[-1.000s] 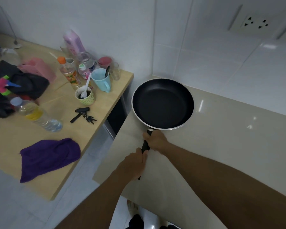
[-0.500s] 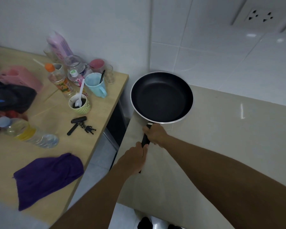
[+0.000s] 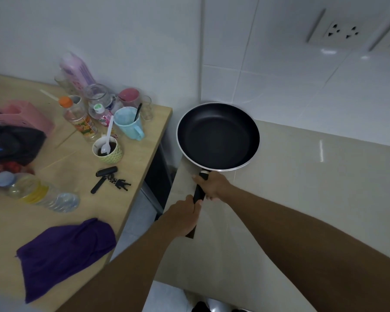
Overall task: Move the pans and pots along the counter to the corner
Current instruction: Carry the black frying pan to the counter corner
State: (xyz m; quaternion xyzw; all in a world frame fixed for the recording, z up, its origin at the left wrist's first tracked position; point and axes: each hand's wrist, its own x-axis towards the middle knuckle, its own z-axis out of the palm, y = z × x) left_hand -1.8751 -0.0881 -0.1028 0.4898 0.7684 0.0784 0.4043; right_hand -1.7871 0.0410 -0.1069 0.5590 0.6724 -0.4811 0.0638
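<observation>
A black frying pan (image 3: 217, 136) with a silver rim sits in the far left corner of the beige counter (image 3: 302, 188), close to the tiled wall. Its black handle points toward me. My right hand (image 3: 214, 184) grips the handle just behind the pan. My left hand (image 3: 182, 218) grips the handle's near end. No other pan or pot is in view.
Left of the counter, across a narrow gap, stands a wooden table (image 3: 142, 154) with bottles, a blue mug (image 3: 130, 123), a green cup with a white spoon (image 3: 107, 149), keys (image 3: 113, 180) and a purple cloth (image 3: 63, 251). A wall socket (image 3: 340, 30) is above the counter.
The pan has shifted slightly left and back toward the corner, both hands still gripping its handle. My view has swung a little to the right.
</observation>
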